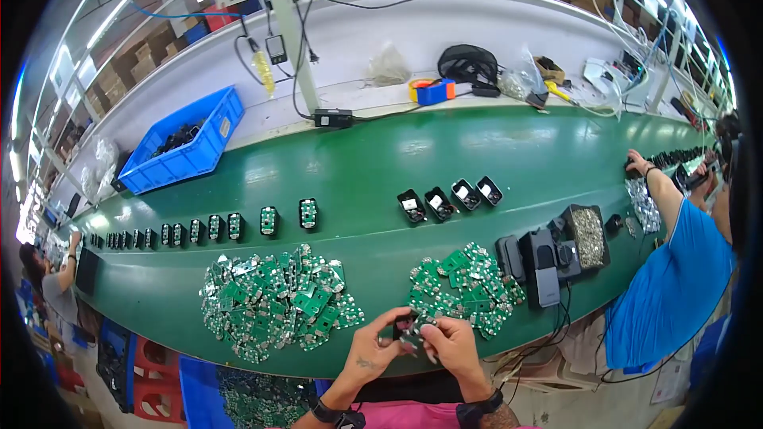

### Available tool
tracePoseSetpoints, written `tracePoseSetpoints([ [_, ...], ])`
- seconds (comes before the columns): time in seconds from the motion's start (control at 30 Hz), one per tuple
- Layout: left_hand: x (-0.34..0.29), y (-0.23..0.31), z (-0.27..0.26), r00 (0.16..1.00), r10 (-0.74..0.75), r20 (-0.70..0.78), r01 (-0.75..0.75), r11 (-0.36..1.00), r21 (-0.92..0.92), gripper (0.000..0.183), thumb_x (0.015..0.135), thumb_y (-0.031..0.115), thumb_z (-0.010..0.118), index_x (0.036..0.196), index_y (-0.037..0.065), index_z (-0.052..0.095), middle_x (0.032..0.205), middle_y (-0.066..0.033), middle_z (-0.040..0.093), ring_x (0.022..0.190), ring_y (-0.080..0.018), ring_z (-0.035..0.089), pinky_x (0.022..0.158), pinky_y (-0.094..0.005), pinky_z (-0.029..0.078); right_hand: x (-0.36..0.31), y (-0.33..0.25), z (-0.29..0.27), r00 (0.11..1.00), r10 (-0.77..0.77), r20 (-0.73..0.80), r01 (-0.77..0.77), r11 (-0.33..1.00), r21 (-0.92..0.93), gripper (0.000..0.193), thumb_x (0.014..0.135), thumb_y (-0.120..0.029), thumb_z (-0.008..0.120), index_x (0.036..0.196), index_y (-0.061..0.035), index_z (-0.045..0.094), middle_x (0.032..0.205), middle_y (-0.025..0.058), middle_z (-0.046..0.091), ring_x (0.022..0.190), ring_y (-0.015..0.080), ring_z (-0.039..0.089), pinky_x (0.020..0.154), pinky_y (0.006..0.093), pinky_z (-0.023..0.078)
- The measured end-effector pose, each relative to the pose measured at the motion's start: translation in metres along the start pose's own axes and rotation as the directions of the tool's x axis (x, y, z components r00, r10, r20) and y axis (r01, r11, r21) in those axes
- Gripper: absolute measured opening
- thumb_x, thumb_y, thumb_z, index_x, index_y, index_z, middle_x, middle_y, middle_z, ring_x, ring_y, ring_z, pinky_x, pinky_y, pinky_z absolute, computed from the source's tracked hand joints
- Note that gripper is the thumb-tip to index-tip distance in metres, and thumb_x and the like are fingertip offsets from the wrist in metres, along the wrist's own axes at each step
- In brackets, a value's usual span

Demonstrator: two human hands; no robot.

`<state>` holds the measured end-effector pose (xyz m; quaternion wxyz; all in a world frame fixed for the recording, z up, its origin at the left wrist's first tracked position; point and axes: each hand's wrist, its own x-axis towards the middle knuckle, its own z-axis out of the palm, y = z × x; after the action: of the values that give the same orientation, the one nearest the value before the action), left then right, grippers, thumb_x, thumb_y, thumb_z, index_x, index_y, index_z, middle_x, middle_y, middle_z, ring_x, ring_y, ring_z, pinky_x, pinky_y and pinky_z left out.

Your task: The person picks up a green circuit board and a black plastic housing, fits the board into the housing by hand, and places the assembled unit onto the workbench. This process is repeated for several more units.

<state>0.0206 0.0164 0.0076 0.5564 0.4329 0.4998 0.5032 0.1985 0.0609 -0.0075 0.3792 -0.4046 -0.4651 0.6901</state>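
Observation:
At the table's near edge my left hand (373, 353) is closed around a small black plastic case (404, 326). My right hand (455, 348) meets it from the other side, thumb and fingers pinched on a small part at the case's opening; that part is too small and blurred to name. A large pile of green circuit boards (274, 302) lies left of my hands, and a smaller pile of circuit boards (469, 290) lies just beyond my right hand. Further off stands a short row of open black cases (438, 203) with white pieces and wires inside.
A line of black cases with green boards (269, 221) runs away to the left. A blue crate (179, 143) sits at the back left. To the right are a screw-feeder-like box (586, 238) and a dark grey device (544, 270). A co-worker in blue (675, 286) reaches in there.

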Motion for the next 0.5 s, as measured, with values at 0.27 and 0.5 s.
tracePoseSetpoints([
  [0.27,-0.016,0.003,0.002,0.957,0.195,-0.214,-0.093,0.907,0.411,0.048,0.082,-0.004,0.066,0.128,0.008,0.064,0.115,-0.0136,0.07,0.095,-0.0175,0.07,0.073,-0.0287,0.057,-0.001,-0.017,0.018,0.981,-0.14,0.132,0.19,0.827,-0.529,0.026,0.092,-0.021,0.071,0.08,0.0016,0.067,0.056,0.0042,0.057,0.05,0.0079,0.048,0.047,0.0285,0.037],
  [0.5,-0.004,-0.003,-0.001,0.877,0.402,-0.262,-0.228,0.83,0.51,0.058,0.083,-0.01,0.052,0.138,0.008,0.057,0.117,-0.0212,0.068,0.09,-0.0238,0.069,0.076,-0.033,0.055,0.008,-0.036,0.035,0.965,-0.222,0.136,0.257,0.727,-0.636,0.02,0.092,-0.017,0.068,0.082,0.0005,0.068,0.063,0.0136,0.062,0.051,0.0231,0.059,0.048,0.0334,0.042],
])
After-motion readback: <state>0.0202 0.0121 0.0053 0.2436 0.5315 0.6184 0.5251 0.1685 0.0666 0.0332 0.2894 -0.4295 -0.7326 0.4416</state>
